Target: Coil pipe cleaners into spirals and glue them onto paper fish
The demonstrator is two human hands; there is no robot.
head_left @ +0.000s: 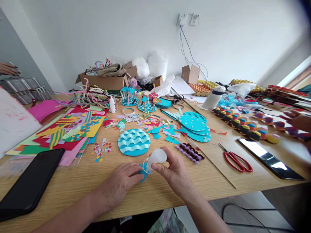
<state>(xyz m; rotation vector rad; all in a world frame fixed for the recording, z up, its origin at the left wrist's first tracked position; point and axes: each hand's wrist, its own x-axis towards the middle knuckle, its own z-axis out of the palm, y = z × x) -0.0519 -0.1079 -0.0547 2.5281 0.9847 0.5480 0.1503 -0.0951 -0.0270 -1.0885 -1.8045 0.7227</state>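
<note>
Two hands sat close together: the right hand (176,170) had its fingers clamped around a white squeeze bottle (159,156), tipped over a small blue paper piece (144,176), while the left hand (123,176) had its fingertips on that piece — pinching or merely pressing, I couldn't tell. To my eye this was a gluing step, and the next move called for a light, steady squeeze. Just beyond the fingers lay a wavy-striped disc (134,142), near enough to be nudged; to their right, braided strips (190,152), a long stick (218,169) and red scissors (228,151). Loose paper bits (101,149) beyond the left fingers might cling to anything sticky.
</note>
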